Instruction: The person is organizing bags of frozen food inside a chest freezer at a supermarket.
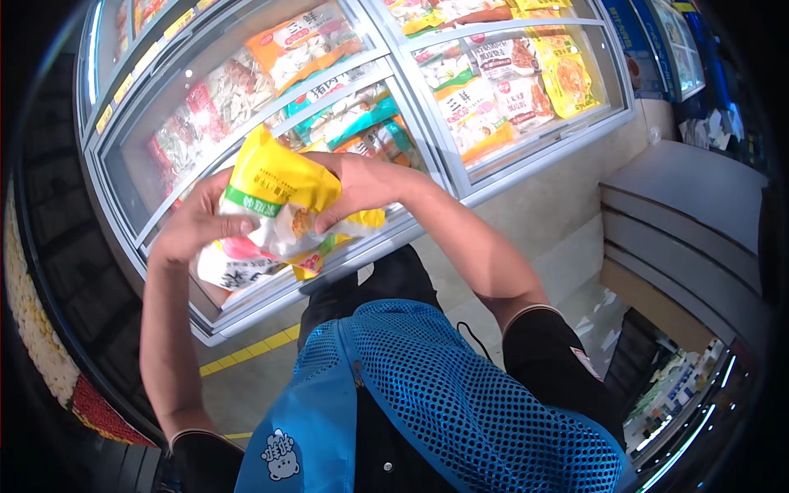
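Between my two hands is a yellow and white plastic bag of frozen dumplings (pixel 280 185), its surface creased. My left hand (pixel 200 215) grips its left side, thumb across the front. On the right side, my right hand (pixel 360 185) pinches it with the thumb in front and the fingers mostly hidden behind. The bag is held over the near edge of a chest freezer (pixel 382 237). Below it, partly covered, lies a white bag with black print (pixel 231 274). Teal and orange dumpling bags (pixel 351 120) lie in the freezer just beyond my hands.
Sliding glass lids with grey frames (pixel 425 135) divide the freezer. More bagged food, including a yellow pack (pixel 567 80), lies in the right compartment. A grey stepped counter (pixel 684 197) stands at the right. Yellow tape (pixel 253 351) marks the floor by my feet.
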Action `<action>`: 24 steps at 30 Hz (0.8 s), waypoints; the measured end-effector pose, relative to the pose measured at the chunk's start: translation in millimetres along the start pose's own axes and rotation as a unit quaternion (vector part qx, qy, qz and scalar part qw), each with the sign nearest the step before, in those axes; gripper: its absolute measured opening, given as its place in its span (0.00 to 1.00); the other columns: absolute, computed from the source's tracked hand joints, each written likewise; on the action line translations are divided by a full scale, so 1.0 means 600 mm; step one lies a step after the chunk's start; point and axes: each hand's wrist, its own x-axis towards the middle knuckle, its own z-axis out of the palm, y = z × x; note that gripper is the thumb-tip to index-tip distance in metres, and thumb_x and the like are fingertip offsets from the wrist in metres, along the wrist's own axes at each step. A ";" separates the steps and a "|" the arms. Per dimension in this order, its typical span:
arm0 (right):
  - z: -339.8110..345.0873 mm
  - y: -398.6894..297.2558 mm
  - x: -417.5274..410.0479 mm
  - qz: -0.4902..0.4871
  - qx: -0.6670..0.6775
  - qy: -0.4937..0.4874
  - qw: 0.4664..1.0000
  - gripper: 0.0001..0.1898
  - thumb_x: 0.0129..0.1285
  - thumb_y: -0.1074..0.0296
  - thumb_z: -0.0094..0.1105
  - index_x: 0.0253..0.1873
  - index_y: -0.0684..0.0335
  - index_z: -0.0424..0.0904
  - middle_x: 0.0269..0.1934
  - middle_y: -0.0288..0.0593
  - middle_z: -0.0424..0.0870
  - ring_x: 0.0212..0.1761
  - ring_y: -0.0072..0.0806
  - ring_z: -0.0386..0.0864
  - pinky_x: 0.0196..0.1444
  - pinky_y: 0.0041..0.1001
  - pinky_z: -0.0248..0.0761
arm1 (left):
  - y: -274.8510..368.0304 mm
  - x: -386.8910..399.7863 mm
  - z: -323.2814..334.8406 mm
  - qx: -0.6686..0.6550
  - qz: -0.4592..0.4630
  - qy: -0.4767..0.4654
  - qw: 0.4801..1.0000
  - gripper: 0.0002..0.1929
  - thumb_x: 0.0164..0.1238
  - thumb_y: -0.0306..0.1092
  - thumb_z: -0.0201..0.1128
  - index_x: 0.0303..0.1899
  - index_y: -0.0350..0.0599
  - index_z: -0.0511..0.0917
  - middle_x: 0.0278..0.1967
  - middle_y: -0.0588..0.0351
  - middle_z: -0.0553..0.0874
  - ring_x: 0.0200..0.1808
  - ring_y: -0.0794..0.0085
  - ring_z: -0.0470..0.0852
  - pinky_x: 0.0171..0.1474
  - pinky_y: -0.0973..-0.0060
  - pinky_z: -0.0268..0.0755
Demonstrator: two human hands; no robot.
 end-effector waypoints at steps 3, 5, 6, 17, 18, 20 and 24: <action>0.023 0.070 -0.008 0.046 0.145 -0.059 0.987 0.44 0.59 0.52 0.86 0.76 0.65 0.74 0.70 0.48 0.84 0.70 0.36 0.83 0.73 0.35 0.74 | 0.060 0.046 -0.031 0.040 0.029 -0.061 0.997 0.39 0.68 0.41 0.78 0.76 0.38 0.72 0.65 0.48 0.87 0.64 0.67 0.86 0.71 0.68 0.77; 0.059 0.105 -0.044 0.023 0.419 0.039 0.907 0.37 0.64 0.51 0.82 0.72 0.65 0.79 0.65 0.44 0.86 0.66 0.31 0.84 0.68 0.32 0.78 | 0.080 0.066 -0.034 -0.078 0.024 -0.095 0.992 0.44 0.76 0.59 0.68 0.80 0.37 0.65 0.66 0.41 0.85 0.66 0.61 0.86 0.70 0.63 0.81; 0.070 0.108 -0.064 0.010 0.469 0.072 0.880 0.36 0.68 0.53 0.79 0.75 0.63 0.76 0.65 0.43 0.85 0.64 0.30 0.84 0.65 0.31 0.79 | 0.070 0.071 -0.028 -0.118 0.025 -0.084 0.989 0.48 0.77 0.69 0.57 0.82 0.38 0.61 0.70 0.38 0.82 0.68 0.57 0.85 0.70 0.61 0.81; 0.161 0.235 -0.128 -0.002 0.674 0.252 0.695 0.30 0.79 0.62 0.66 0.79 0.64 0.66 0.70 0.45 0.81 0.70 0.36 0.82 0.73 0.41 0.78 | -0.209 0.174 0.097 -0.150 -0.050 0.112 0.981 0.30 0.67 0.26 0.78 0.68 0.33 0.76 0.57 0.48 0.91 0.54 0.66 0.92 0.61 0.66 0.86; 0.166 0.247 -0.126 -0.005 0.679 0.250 0.690 0.30 0.79 0.65 0.66 0.79 0.64 0.67 0.70 0.45 0.81 0.70 0.36 0.82 0.74 0.41 0.77 | -0.217 0.181 0.093 -0.151 -0.052 0.109 0.981 0.30 0.67 0.26 0.78 0.68 0.33 0.76 0.57 0.48 0.91 0.54 0.66 0.92 0.61 0.66 0.86; 0.185 0.263 -0.118 0.018 0.675 0.273 0.685 0.30 0.78 0.67 0.67 0.79 0.64 0.68 0.70 0.45 0.81 0.70 0.36 0.82 0.74 0.41 0.77 | -0.229 0.186 0.079 -0.151 -0.066 0.119 0.979 0.31 0.66 0.25 0.78 0.69 0.34 0.76 0.57 0.48 0.91 0.54 0.65 0.92 0.61 0.65 0.86; 0.165 0.232 -0.119 0.034 0.699 0.272 0.661 0.31 0.75 0.73 0.70 0.78 0.65 0.68 0.70 0.46 0.81 0.70 0.37 0.81 0.74 0.40 0.76 | -0.245 0.197 0.059 -0.182 -0.069 0.105 0.975 0.31 0.66 0.24 0.78 0.69 0.34 0.76 0.58 0.47 0.91 0.55 0.65 0.92 0.63 0.63 0.86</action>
